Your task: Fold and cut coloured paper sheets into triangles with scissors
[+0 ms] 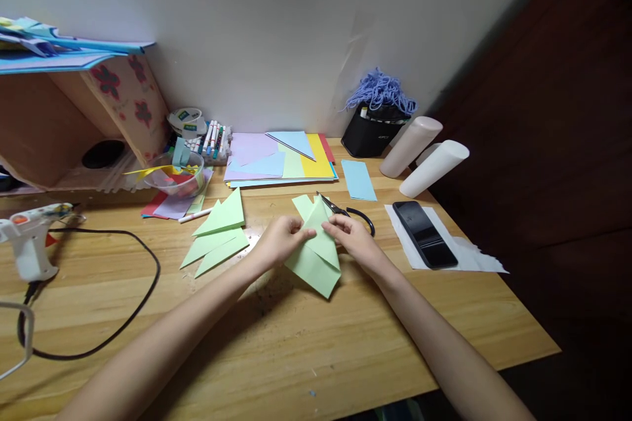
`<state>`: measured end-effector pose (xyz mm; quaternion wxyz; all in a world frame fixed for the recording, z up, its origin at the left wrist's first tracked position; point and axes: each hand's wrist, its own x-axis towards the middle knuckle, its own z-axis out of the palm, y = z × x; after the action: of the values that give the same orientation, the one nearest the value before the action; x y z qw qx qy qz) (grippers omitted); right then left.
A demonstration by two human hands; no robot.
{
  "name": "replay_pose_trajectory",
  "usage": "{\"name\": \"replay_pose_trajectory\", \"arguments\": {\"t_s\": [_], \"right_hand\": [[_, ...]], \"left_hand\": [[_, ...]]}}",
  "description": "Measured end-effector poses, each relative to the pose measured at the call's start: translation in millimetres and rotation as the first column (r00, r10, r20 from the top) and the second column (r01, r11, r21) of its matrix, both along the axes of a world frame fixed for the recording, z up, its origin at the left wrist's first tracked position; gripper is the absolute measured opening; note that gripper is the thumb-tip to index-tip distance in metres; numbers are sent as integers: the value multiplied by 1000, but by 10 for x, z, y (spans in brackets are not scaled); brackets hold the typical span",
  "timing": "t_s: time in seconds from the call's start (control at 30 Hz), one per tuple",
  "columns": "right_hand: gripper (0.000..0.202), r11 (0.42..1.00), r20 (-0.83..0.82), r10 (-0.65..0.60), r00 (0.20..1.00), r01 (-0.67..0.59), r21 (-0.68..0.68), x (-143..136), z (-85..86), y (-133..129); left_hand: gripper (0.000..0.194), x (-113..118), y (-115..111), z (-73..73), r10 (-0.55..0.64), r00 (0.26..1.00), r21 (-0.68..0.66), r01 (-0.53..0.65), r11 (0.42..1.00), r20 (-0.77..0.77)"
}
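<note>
A sheet of light green paper [316, 266], partly folded to a point at the top, is held between both hands. My left hand [284, 239] pinches its left edge with the thumb on top. My right hand [353, 235] grips the right edge near the upper fold, thumb and fingers together. Just behind the paper lie scissors [363, 214] with black handles, their blades partly hidden. To the left, several folded green paper triangles [220, 237] rest on the wooden table. Another green piece [299, 202] shows behind the held paper.
Coloured paper sheets [276, 161] are stacked by the wall. A blue paper piece [359, 179], white tubes [419, 151] and a phone [425, 235] on tissue lie right. A glue gun [32, 243] with a looping black cable [158, 270] is left, before a cardboard box [123, 99].
</note>
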<state>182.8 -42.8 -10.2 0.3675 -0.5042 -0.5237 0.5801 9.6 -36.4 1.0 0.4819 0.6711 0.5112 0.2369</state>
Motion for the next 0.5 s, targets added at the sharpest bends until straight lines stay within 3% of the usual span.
{"name": "replay_pose_trajectory", "arguments": {"t_s": [0.23, 0.5], "right_hand": [[31, 998, -59, 52, 997, -54, -42, 60, -24, 33], [34, 995, -83, -90, 992, 85, -59, 15, -100, 26]], "left_hand": [[35, -28, 14, 56, -96, 991, -12, 96, 995, -94], [37, -8, 7, 17, -42, 995, 82, 50, 995, -95]]}}
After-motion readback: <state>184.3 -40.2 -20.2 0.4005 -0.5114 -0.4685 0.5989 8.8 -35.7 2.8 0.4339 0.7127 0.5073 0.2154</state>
